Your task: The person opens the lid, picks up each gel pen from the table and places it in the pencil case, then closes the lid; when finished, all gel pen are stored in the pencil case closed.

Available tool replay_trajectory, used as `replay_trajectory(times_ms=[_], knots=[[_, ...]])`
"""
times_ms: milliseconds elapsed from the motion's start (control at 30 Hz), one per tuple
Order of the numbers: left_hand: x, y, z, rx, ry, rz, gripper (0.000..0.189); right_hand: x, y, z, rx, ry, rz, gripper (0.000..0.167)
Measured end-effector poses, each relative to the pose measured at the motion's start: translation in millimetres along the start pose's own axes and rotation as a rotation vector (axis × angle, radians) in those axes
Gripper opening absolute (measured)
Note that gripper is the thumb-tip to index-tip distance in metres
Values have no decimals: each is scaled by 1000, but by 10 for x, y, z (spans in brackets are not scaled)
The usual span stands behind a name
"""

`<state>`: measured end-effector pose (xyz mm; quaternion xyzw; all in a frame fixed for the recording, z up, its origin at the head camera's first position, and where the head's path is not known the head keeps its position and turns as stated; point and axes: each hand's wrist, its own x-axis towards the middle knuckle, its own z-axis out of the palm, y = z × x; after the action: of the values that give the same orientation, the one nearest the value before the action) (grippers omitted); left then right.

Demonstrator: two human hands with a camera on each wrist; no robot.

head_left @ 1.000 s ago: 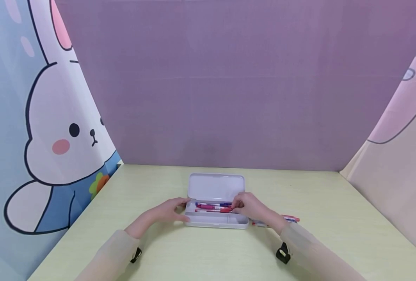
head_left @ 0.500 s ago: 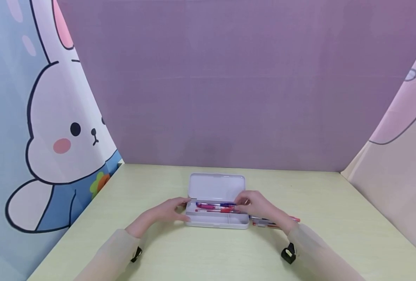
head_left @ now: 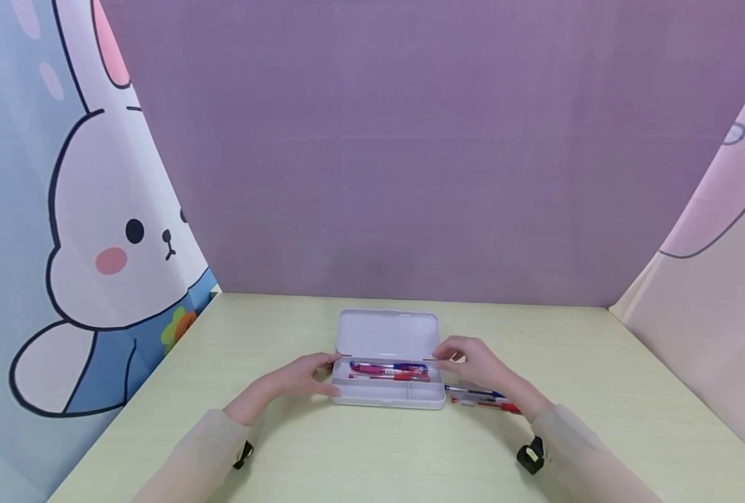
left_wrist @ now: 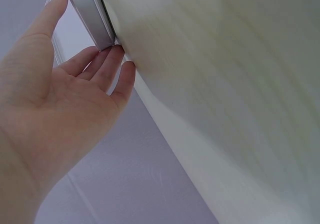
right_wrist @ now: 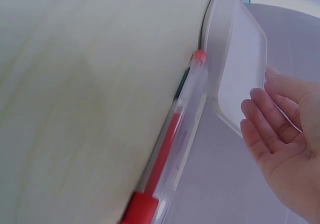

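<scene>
Pencil case (head_left: 388,403) mid-table, lid back; left grip (head_left: 300,375) holds its left end, thumb near. Right grip (head_left: 473,360) loosely spread, nothing pinched, by far-right corner. Loose pens (head_left: 511,407) just right; likely best laid lengthwise, far compartment. Pale table (head_left: 322,454), purple backdrop (head_left: 379,154).

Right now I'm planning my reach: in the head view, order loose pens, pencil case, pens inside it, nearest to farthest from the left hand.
1. Pencil case: touched at left end.
2. Pens inside: towards rear.
3. Loose pens: right of case.
</scene>
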<state>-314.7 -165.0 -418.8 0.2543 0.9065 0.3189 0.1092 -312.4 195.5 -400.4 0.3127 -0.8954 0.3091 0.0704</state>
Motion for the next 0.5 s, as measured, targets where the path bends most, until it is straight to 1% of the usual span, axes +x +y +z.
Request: replay_trajectory(times_ms=[133, 300, 500], knots=[[1, 5, 4, 6, 0, 2, 76, -44, 58, -48, -10, 16, 26, 19], [7, 7, 4, 0, 0, 3, 76, -108, 127, -120, -29, 36, 39, 24], [13, -10, 5, 9, 2, 5, 75, -201, 187, -206, -39, 43, 89, 25]])
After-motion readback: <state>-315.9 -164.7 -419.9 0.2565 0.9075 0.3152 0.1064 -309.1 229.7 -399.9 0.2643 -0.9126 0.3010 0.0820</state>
